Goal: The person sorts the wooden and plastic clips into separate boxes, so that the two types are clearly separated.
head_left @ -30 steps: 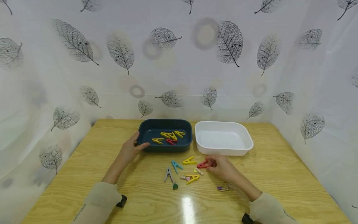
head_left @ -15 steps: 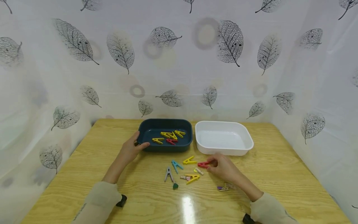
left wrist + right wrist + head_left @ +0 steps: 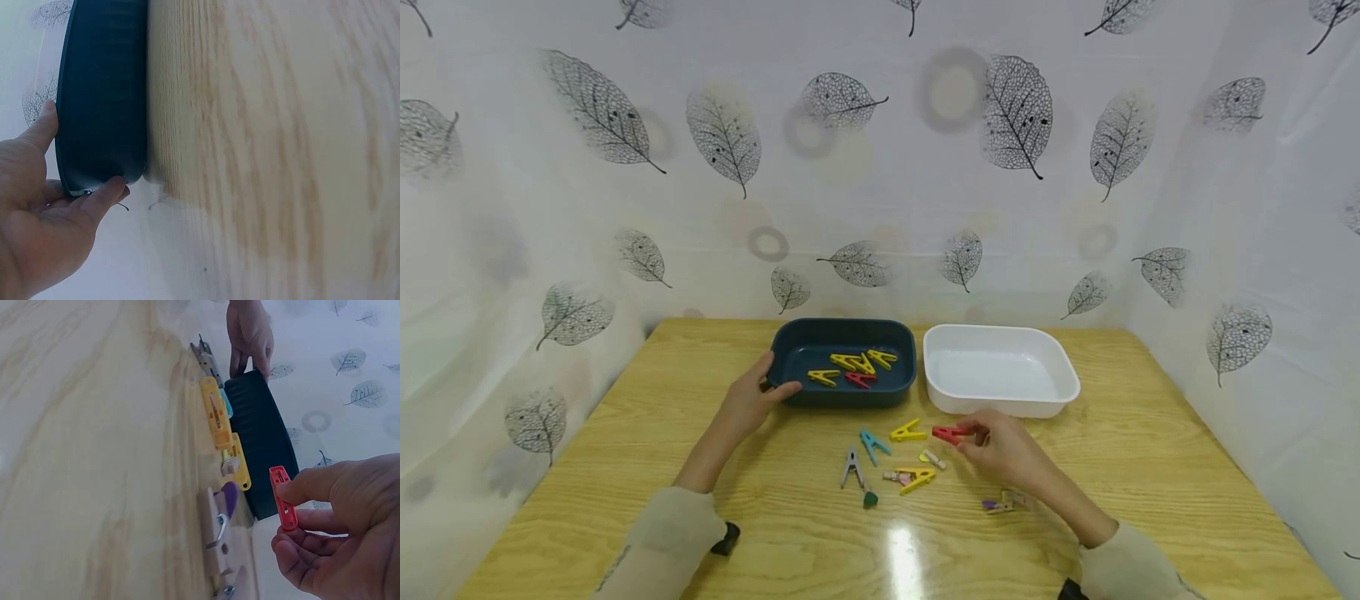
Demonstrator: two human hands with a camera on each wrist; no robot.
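Observation:
My right hand [image 3: 1003, 450] pinches a red clothespin [image 3: 950, 435] between thumb and fingers, just above the table in front of the white tray [image 3: 1000, 407]. The right wrist view shows the red clothespin [image 3: 284, 497] edge-on, gripped at its side. At the left end of the dark blue tray [image 3: 842, 400], my left hand [image 3: 752, 400] holds the rim with thumb and fingers spread round the corner. In the left wrist view the fingers [image 3: 103, 200] touch the tray's end wall. Inside the dark tray lie several yellow clothespins [image 3: 823, 377] and a red one [image 3: 860, 380].
On the wooden table [image 3: 775, 533] lie a yellow clothespin [image 3: 908, 431], a blue one [image 3: 874, 446], a grey one [image 3: 852, 467], another yellow one [image 3: 917, 479] and small wooden pegs [image 3: 935, 459]. More wooden pegs [image 3: 1007, 502] lie below the right hand. A leaf-patterned curtain [image 3: 880, 200] surrounds the table.
My right hand has lifted slightly and shifted a little to the right with the red clothespin. The left hand stays on the dark tray.

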